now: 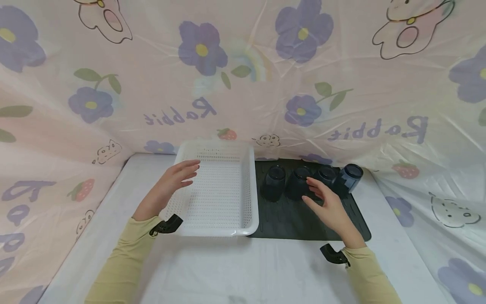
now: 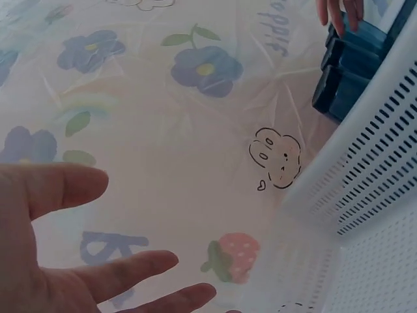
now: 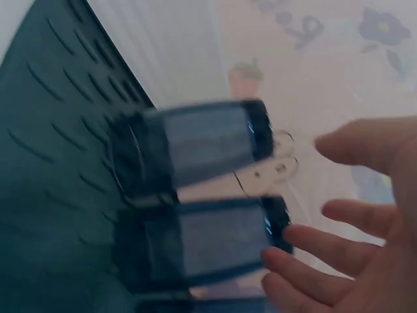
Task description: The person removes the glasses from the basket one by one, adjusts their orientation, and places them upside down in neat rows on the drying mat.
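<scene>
Several dark blue glasses stand in a row, apparently upside down, on a dark ribbed mat. My right hand hovers by the row with its fingers spread and holds nothing. In the right wrist view, its fingertips are near the upper end of one glass, but I cannot tell whether they touch; another glass is beside it. Over the left side of a white perforated plastic basket, my left hand hangs in the air, fingers extended. Nothing is in its grasp.
The basket and mat lie side by side on a white table, the mat to the right. A patterned plastic sheet with flowers and rabbits rises behind and along both sides. A black wrist camera sits on my left sleeve, another on my right.
</scene>
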Demonstrator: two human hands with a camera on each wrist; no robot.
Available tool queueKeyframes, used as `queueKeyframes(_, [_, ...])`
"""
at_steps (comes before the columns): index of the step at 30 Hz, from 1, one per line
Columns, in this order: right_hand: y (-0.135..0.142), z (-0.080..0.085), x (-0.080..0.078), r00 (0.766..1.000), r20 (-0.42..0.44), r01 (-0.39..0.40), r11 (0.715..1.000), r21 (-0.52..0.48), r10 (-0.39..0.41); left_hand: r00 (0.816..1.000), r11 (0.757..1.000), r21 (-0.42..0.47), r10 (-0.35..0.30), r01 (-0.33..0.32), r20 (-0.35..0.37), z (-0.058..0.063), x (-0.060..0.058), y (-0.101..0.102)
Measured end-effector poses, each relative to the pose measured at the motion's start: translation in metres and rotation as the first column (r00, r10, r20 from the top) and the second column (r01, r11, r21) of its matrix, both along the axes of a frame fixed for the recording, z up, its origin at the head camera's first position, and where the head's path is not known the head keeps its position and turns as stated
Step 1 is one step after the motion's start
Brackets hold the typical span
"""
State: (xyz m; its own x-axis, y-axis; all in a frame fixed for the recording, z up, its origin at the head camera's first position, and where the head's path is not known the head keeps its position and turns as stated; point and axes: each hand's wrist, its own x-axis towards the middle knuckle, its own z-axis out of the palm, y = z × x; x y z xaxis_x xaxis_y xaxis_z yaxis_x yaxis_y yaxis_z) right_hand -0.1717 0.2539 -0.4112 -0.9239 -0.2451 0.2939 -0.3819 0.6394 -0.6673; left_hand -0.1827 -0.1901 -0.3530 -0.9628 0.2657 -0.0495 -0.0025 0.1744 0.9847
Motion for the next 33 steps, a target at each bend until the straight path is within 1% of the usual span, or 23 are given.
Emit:
queueKeyframes(2, [0.006,0.004,0.000,1.000,0.015,-0.002,0.999,0.042,0.001,1.000,0.998,-0.056,-0.011,0.010,-0.018,0.004,-0.001,0.002])
queueKeyframes(5, [0.013,0.010,-0.001,1.000,0.029,-0.004,0.992,0.127,0.000,0.998,0.989,-0.148,-0.028,0.019,-0.055,0.009,-0.002,0.005])
queueKeyframes(8, [0.017,0.019,0.000,0.999,0.049,-0.020,0.977,0.214,0.009,0.997,0.975,-0.224,-0.016,-0.002,-0.080,0.015,-0.005,0.007])
queueKeyframes(10, [0.019,0.024,0.001,0.998,0.062,-0.033,0.963,0.269,0.017,0.994,0.958,-0.287,-0.001,-0.031,-0.109,0.018,-0.006,0.009])
queueKeyframes(12, [0.019,0.028,0.002,0.997,0.079,-0.047,0.946,0.320,0.022,0.987,0.929,-0.364,0.009,-0.068,-0.162,0.020,-0.007,0.011])
queueKeyframes(13, [0.019,0.030,0.002,0.996,0.084,-0.053,0.938,0.344,0.026,0.981,0.909,-0.406,0.012,-0.092,-0.194,0.020,-0.008,0.012])
queueKeyframes(15, [0.017,0.032,0.004,0.996,0.082,-0.061,0.921,0.386,0.031,0.966,0.861,-0.487,0.017,-0.146,-0.260,0.021,-0.010,0.014])
queueKeyframes(17, [0.015,0.034,0.005,0.997,0.069,-0.061,0.904,0.423,0.035,0.955,0.823,-0.538,0.015,-0.181,-0.297,0.020,-0.012,0.017])
queueKeyframes(19, [0.012,0.035,0.006,0.998,0.047,-0.056,0.891,0.451,0.039,0.951,0.801,-0.566,0.011,-0.193,-0.309,0.019,-0.015,0.019])
queueKeyframes(21, [0.008,0.036,0.004,0.999,0.026,-0.051,0.878,0.477,0.044,0.950,0.786,-0.584,0.009,-0.200,-0.312,0.016,-0.019,0.021])
queueKeyframes(22, [0.006,0.036,0.003,0.999,0.022,-0.049,0.872,0.486,0.044,0.948,0.775,-0.597,0.008,-0.207,-0.318,0.013,-0.021,0.022])
queueKeyframes(23, [0.004,0.036,0.002,0.999,0.021,-0.049,0.870,0.491,0.044,0.941,0.759,-0.612,0.005,-0.223,-0.338,0.010,-0.024,0.022])
queueKeyframes(25, [0.000,0.034,-0.002,0.999,0.016,-0.047,0.864,0.502,0.045,0.919,0.712,-0.645,-0.002,-0.276,-0.394,0.002,-0.029,0.022])
queueKeyframes(27, [-0.003,0.031,-0.005,0.999,0.004,-0.036,0.855,0.517,0.039,0.889,0.661,-0.671,-0.012,-0.337,-0.458,-0.006,-0.032,0.022])
queueKeyframes(29, [-0.006,0.028,-0.007,0.999,-0.023,-0.016,0.849,0.528,0.033,0.855,0.617,-0.681,-0.025,-0.394,-0.518,-0.012,-0.034,0.021])
queueKeyframes(30, [-0.007,0.027,-0.008,0.999,-0.044,-0.001,0.843,0.538,0.029,0.845,0.602,-0.684,-0.028,-0.412,-0.534,-0.014,-0.035,0.020])
queueKeyframes(31, [-0.008,0.026,-0.009,0.998,-0.060,0.015,0.837,0.548,0.022,0.838,0.593,-0.685,-0.031,-0.423,-0.544,-0.017,-0.036,0.020])
queueKeyframes(33, [-0.009,0.025,-0.012,0.996,-0.089,0.047,0.825,0.563,0.004,0.836,0.580,-0.692,-0.033,-0.430,-0.547,-0.021,-0.037,0.020])
